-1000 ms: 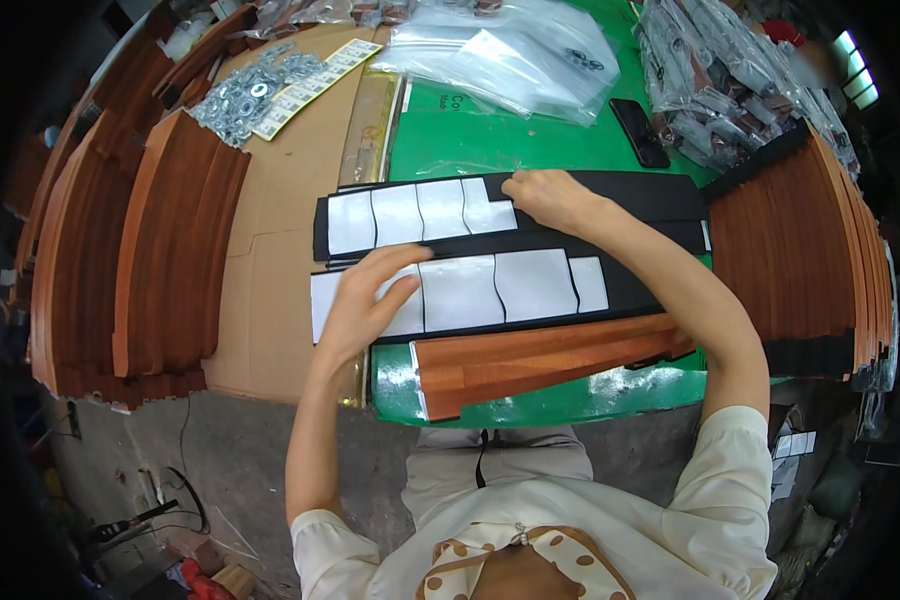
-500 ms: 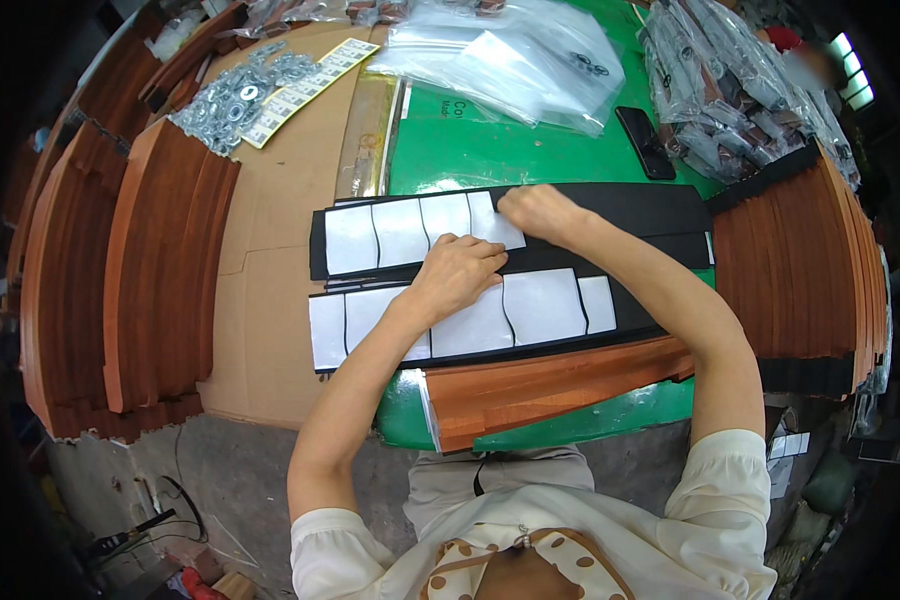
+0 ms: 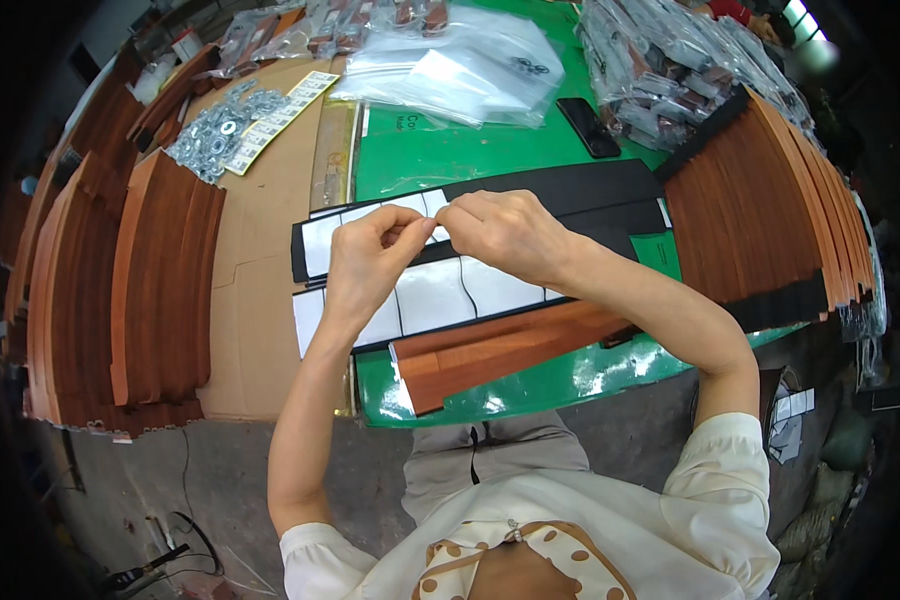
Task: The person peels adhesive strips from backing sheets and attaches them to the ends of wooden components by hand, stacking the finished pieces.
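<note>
Lying flat just under the nearly meeting fingertips of the left hand (image 3: 362, 265) and right hand (image 3: 505, 232): a long, thin, black panel (image 3: 592, 186), covered at its left end with glossy white sheets (image 3: 317, 247), bare black beyond the right hand. Just beside it, nearer the wrists, a second long, flat, white-faced black panel (image 3: 432, 290), crossed by wavy dark seams (image 3: 466, 288), partly hidden by the left hand.

On your table (image 3: 400, 165), two rows of panels (image 3: 430, 290) lay centrally. From these: plank stacks (image 3: 170, 280) stood at nine o'clock, another stack (image 3: 750, 200) at three; washers (image 3: 215, 135) lay at ten, plastic bags (image 3: 480, 85) twelve, wrapped bundles (image 3: 660, 70) two, loose planks (image 3: 500, 350) five.
</note>
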A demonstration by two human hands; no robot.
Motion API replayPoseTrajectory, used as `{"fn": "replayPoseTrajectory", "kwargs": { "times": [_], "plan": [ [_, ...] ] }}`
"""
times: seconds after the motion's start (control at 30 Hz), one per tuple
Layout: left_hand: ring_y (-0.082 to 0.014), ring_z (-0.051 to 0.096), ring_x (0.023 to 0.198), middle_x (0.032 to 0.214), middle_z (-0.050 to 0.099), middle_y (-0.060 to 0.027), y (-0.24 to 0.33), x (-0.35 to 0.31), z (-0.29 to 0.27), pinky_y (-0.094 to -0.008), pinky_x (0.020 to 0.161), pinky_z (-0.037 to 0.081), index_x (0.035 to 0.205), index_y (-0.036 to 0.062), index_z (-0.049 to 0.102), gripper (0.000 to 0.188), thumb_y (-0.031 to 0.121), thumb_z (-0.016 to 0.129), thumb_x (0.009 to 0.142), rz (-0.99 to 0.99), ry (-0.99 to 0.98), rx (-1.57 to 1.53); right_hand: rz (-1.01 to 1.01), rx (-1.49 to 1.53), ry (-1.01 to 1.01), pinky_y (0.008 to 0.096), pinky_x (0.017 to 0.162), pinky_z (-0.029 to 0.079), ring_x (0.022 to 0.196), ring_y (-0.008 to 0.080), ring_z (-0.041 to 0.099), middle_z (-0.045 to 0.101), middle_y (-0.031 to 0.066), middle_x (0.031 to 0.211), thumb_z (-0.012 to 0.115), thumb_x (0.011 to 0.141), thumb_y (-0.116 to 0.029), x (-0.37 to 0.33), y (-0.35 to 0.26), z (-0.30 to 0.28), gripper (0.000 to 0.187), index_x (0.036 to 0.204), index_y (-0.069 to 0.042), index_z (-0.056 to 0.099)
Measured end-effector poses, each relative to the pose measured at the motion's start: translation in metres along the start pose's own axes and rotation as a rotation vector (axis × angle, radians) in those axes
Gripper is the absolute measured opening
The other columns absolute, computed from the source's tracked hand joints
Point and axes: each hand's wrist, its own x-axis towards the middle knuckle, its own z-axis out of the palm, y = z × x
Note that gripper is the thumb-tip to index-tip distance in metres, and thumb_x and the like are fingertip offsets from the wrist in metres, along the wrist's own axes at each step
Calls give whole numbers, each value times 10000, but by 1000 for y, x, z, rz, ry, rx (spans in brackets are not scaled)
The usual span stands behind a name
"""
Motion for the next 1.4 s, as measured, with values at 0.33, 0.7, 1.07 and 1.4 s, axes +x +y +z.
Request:
{"fn": "replayPoseTrajectory", "kwargs": {
  "times": [0.33,0.7,1.07,1.4],
  "plan": [
    [-76,583,735,848,650,-31,55,-90,-13,-205,649,463,957,-18,648,144,17,661,818,330,59,57,180,427,48,331,618,509,709,260,619,643,109,845,688,751,-51,-4,-78,-68,198,942,-12,655],
    [-131,546,958,1038,597,-45,-4,-148,-5,-276,814,422,1138,13,588,363,138,687,811,145,149,-2,435,510,98,318,619,492,733,204,602,646,75,841,706,716,-47,-33,-120,-30,191,904,-44,675],
    [-124,531,832,967,593,-40,-19,-139,2,-257,759,445,1012,12,630,246,141,696,814,167,196,-69,403,360,98,313,620,481,724,200,576,626,37,827,723,689,-68,-30,-124,-9,202,888,-78,688],
    [-122,530,813,952,583,-39,-20,-139,2,-254,747,452,993,10,626,221,111,695,808,177,191,-68,430,390,79,309,612,483,731,198,582,619,45,820,731,680,-63,-28,-125,-7,212,888,-75,693]
  ]
}}
